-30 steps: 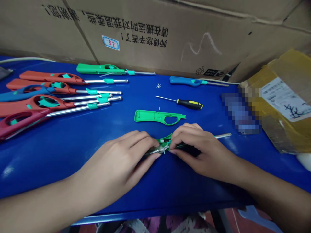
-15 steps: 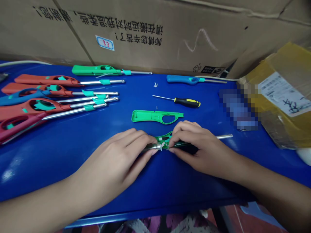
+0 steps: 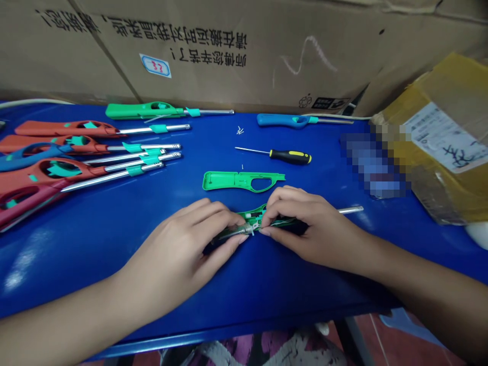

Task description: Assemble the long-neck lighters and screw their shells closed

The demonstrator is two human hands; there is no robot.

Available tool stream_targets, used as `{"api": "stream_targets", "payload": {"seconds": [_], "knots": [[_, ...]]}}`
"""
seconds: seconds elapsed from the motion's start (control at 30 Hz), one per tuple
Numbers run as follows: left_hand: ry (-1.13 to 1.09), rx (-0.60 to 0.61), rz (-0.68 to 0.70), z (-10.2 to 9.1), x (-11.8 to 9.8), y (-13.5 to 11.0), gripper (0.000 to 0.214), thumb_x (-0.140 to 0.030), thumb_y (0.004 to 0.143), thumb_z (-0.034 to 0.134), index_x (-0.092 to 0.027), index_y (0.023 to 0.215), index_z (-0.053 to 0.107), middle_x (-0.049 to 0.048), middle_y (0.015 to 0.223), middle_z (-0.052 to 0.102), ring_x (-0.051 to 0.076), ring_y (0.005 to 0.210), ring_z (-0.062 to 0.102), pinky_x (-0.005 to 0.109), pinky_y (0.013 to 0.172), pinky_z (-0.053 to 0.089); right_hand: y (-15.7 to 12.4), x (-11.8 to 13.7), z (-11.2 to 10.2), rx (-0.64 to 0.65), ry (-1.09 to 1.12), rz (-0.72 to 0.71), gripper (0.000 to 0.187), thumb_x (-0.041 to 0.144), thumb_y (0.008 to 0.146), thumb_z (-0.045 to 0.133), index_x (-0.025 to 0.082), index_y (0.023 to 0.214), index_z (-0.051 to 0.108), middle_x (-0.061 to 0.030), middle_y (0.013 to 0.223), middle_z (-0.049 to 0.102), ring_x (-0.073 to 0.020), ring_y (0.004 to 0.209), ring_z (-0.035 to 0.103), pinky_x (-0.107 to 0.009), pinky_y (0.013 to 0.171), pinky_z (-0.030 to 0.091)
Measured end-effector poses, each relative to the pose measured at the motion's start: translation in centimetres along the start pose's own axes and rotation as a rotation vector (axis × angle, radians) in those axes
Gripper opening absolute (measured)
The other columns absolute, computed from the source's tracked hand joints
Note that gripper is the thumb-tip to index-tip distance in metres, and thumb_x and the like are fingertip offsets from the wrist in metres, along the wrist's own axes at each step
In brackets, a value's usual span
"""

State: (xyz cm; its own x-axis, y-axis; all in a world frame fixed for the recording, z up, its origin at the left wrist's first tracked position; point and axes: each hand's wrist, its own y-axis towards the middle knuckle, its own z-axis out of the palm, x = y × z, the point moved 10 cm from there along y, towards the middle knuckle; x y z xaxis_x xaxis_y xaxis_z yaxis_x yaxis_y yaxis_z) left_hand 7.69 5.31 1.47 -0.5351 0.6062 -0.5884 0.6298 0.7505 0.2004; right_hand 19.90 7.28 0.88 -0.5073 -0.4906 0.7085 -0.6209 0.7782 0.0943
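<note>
An opened green long-nosed lighter point(image 3: 251, 223) lies on the blue table point(image 3: 114, 229), its metal tube point(image 3: 351, 209) poking out to the right. My left hand point(image 3: 190, 241) has its fingers closed on the lighter's left end. My right hand point(image 3: 301, 226) pinches the inner parts near the middle, covering the right half of the body. The lighter's loose green shell half point(image 3: 244, 181) rests just behind my hands. A black-and-yellow screwdriver point(image 3: 282, 155) lies farther back.
Several finished lighters, red, blue and green point(image 3: 76, 152), lie in a row at the left. One blue lighter point(image 3: 293, 120) sits at the back. Cardboard boxes point(image 3: 229, 46) line the far edge; a yellow taped parcel point(image 3: 438, 142) stands at the right. Tiny screws point(image 3: 239, 130) lie near the screwdriver.
The view has shifted slightly, sliding everything left and up. Both hands stay on the open lighter, with the fingers making small adjustments.
</note>
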Motion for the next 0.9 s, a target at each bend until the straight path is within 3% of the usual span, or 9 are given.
{"api": "stream_targets", "payload": {"seconds": [0.9], "knots": [[-0.037,-0.038,0.002,-0.30,-0.13,0.05,0.020,-0.022,0.100,0.060,-0.025,0.119,0.067,-0.0012,0.106,0.067,0.011,0.097,0.063,0.024,0.084,0.051,0.14,-0.03,-0.02,-0.024,0.061,-0.019,0.008,0.012,0.093,0.064,0.016,0.090,0.071,-0.0031,0.093,0.064,-0.0142,0.092,0.060,-0.029,0.084,0.047]]}}
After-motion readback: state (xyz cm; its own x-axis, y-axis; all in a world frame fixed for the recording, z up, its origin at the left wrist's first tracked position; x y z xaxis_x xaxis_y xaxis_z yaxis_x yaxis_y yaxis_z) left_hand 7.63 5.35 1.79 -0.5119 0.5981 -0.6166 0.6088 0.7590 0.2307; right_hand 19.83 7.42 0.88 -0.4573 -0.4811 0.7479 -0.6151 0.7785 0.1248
